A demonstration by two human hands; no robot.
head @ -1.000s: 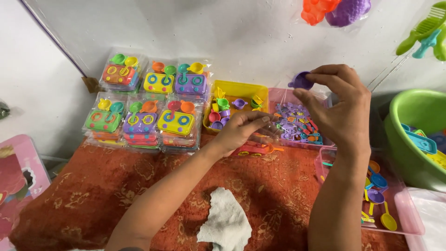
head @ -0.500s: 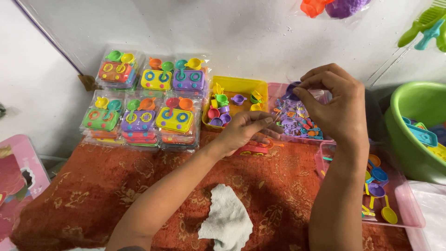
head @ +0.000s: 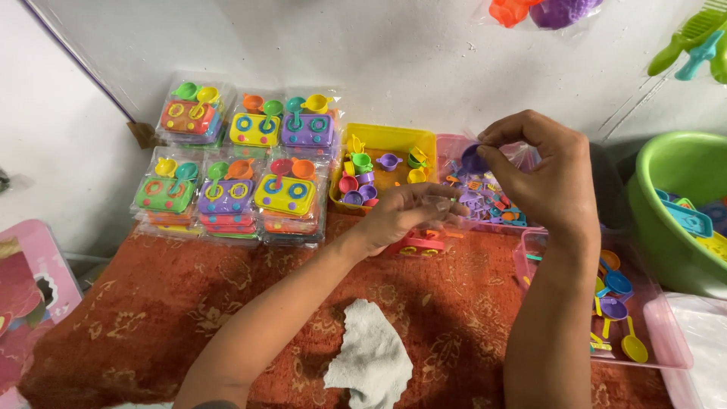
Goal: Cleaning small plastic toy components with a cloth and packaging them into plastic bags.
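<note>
Right hand (head: 549,178) is pinching a small purple toy cup (head: 474,158) between thumb and fingertips, holding it just above the pink tray (head: 447,144). Fingers are clenching on the cup rim, with a bit of clear plastic wrap showing beside the grip.

Left hand (head: 405,214) is hovering at the pink tray's near edge, fingers curling inward. It looks like it is holding a clear plastic piece, but I cannot tell for sure. A red toy stove piece (head: 419,245) is lying right under that hand, on the rug.

The pink tray is sitting full of small mixed plastic parts, mostly purple and orange. The yellow tray (head: 390,138) is touching the pink tray's left side and holding toy cups and pots. Left of that, packed toy stove sets (head: 242,170) are stacking up in two rows against the wall.

A second pink bin (head: 666,337) is sitting right and nearer than the pink tray, with toy pans and spoons inside. A green basin (head: 670,204) is sitting well right of the pink tray. A white cloth (head: 369,360) is lying on the orange rug (head: 151,318), well in front of the pink tray.
</note>
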